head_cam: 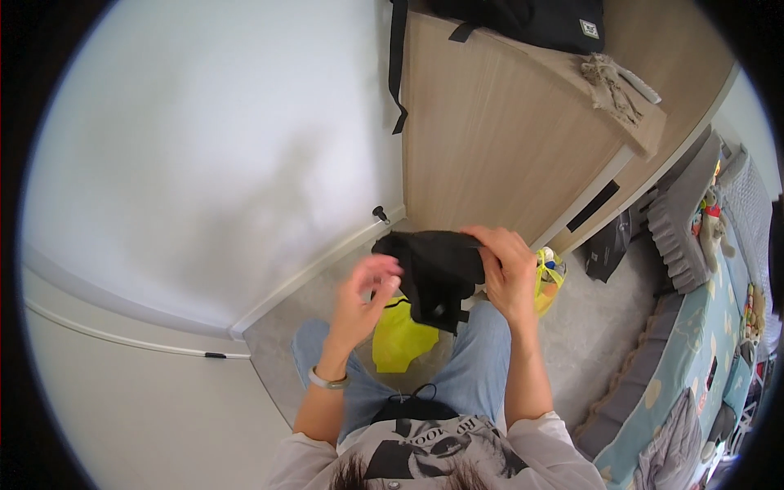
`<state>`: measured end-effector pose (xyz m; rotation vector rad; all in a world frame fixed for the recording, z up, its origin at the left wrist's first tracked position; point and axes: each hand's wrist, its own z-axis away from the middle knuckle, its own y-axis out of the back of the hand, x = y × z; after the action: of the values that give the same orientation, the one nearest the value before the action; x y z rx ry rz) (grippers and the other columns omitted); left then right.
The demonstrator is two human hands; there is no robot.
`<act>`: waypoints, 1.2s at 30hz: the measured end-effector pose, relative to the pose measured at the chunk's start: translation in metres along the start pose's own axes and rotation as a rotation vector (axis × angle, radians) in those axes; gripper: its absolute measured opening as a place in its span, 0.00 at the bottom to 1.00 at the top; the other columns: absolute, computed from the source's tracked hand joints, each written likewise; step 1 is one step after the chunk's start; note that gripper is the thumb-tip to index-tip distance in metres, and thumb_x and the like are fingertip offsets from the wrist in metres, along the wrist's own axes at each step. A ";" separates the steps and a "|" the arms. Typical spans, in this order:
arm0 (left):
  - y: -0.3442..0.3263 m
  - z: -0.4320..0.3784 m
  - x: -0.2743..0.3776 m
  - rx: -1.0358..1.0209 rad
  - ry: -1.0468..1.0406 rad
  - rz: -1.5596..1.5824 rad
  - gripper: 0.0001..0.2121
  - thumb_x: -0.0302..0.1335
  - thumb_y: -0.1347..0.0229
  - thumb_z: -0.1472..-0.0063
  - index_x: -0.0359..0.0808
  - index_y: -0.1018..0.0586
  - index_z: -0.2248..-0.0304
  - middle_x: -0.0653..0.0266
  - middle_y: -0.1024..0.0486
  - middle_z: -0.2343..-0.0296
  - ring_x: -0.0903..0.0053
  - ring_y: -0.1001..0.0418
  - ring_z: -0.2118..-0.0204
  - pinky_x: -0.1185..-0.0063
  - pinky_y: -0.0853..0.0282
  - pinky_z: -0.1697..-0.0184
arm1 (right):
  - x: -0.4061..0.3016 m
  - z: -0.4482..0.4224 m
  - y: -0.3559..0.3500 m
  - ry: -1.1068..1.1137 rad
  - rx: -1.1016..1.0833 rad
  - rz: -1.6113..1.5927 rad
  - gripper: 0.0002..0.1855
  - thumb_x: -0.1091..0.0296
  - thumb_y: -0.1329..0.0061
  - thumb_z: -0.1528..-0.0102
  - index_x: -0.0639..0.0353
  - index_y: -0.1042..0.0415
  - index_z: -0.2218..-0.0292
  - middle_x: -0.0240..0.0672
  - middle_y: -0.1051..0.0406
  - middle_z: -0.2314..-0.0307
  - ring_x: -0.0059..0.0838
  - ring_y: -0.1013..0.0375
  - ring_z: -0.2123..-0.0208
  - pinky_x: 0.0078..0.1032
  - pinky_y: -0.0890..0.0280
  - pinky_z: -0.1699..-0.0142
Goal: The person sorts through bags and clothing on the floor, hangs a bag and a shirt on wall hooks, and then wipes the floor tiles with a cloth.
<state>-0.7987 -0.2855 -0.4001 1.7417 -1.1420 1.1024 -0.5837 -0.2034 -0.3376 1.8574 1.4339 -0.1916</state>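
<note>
My right hand [507, 269] grips the upper right edge of a black fabric item [444, 269], perhaps a small bag or pouch, held above my knees. Its lower part hangs down with a strap or tab at the bottom. At its left side is my left hand [370, 285], blurred, with fingers curled apart; whether it touches the fabric is unclear. A bright yellow-green piece [401, 340] with a dark edge shows beneath the black item, between my legs. Whether the two are joined cannot be told.
A wooden cabinet [490, 135] stands ahead, bearing a black backpack [527, 21] with hanging straps. A black door stop [380, 214] is at the wall base. To the right are a yellow bag [548, 288], a black bag [608, 248] and a bed [664, 380] with soft toys.
</note>
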 end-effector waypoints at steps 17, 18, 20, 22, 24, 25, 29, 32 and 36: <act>0.017 -0.045 0.000 -0.147 0.077 0.142 0.08 0.23 0.44 0.42 0.27 0.23 0.64 0.69 0.24 0.70 0.86 0.30 0.68 0.83 0.33 0.63 | 0.075 0.008 -0.013 -0.589 -0.064 -1.155 0.34 0.41 0.63 0.41 0.64 0.38 0.47 0.39 0.30 0.56 0.28 0.31 0.55 0.26 0.41 0.48; 0.016 -0.043 0.001 -0.119 0.092 0.197 0.08 0.23 0.44 0.42 0.27 0.23 0.63 0.69 0.24 0.69 0.87 0.30 0.68 0.84 0.34 0.62 | 0.070 0.019 -0.024 -0.681 -0.166 -1.083 0.40 0.36 0.62 0.43 0.63 0.41 0.44 0.38 0.37 0.49 0.30 0.40 0.46 0.30 0.48 0.41; 0.011 -0.042 0.004 -0.084 0.124 0.282 0.09 0.23 0.44 0.42 0.28 0.23 0.63 0.69 0.24 0.68 0.87 0.30 0.67 0.84 0.34 0.61 | 0.055 0.032 -0.035 -0.787 -0.206 -1.124 0.38 0.41 0.56 0.44 0.64 0.41 0.44 0.35 0.36 0.50 0.27 0.40 0.47 0.26 0.48 0.42; 0.008 -0.043 0.006 -0.064 0.162 0.330 0.09 0.24 0.44 0.42 0.29 0.22 0.63 0.69 0.24 0.68 0.87 0.30 0.66 0.84 0.35 0.60 | 0.040 0.030 -0.035 -0.901 -0.181 -1.086 0.29 0.51 0.52 0.44 0.65 0.35 0.49 0.34 0.31 0.56 0.23 0.35 0.54 0.22 0.43 0.47; 0.009 -0.043 0.006 -0.043 0.157 0.299 0.09 0.25 0.44 0.41 0.29 0.22 0.63 0.71 0.24 0.69 0.88 0.31 0.67 0.85 0.35 0.62 | 0.044 0.026 -0.039 -0.882 -0.250 -1.038 0.20 0.62 0.50 0.43 0.66 0.29 0.55 0.31 0.27 0.63 0.20 0.31 0.60 0.17 0.40 0.52; 0.011 -0.042 0.005 -0.032 0.157 0.282 0.09 0.25 0.44 0.41 0.28 0.22 0.63 0.71 0.24 0.70 0.88 0.31 0.68 0.86 0.35 0.63 | 0.043 0.024 -0.037 -0.877 -0.219 -1.039 0.16 0.65 0.51 0.44 0.67 0.28 0.57 0.30 0.27 0.65 0.18 0.31 0.62 0.16 0.39 0.55; 0.025 -0.045 0.003 -0.022 0.219 0.342 0.09 0.27 0.45 0.41 0.29 0.22 0.63 0.71 0.24 0.71 0.88 0.30 0.69 0.87 0.35 0.64 | 0.051 0.025 -0.031 -0.792 -0.182 -1.021 0.12 0.71 0.53 0.43 0.69 0.28 0.60 0.26 0.27 0.68 0.16 0.32 0.65 0.14 0.38 0.59; 0.027 -0.045 0.004 -0.030 0.249 0.365 0.09 0.26 0.45 0.41 0.29 0.22 0.63 0.69 0.23 0.71 0.86 0.29 0.70 0.86 0.35 0.64 | 0.048 0.026 -0.029 -0.878 -0.121 -1.150 0.14 0.70 0.51 0.43 0.67 0.29 0.57 0.27 0.28 0.67 0.16 0.32 0.64 0.15 0.39 0.57; 0.030 -0.045 0.005 -0.023 0.249 0.336 0.09 0.26 0.45 0.41 0.29 0.22 0.63 0.68 0.23 0.70 0.85 0.29 0.68 0.85 0.34 0.63 | 0.025 0.018 -0.019 -0.800 -0.182 -1.100 0.17 0.72 0.50 0.45 0.64 0.31 0.54 0.29 0.28 0.65 0.16 0.33 0.61 0.16 0.39 0.54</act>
<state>-0.8372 -0.2558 -0.3761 1.3764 -1.3101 1.4551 -0.5859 -0.1940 -0.3728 0.5218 1.6008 -1.1346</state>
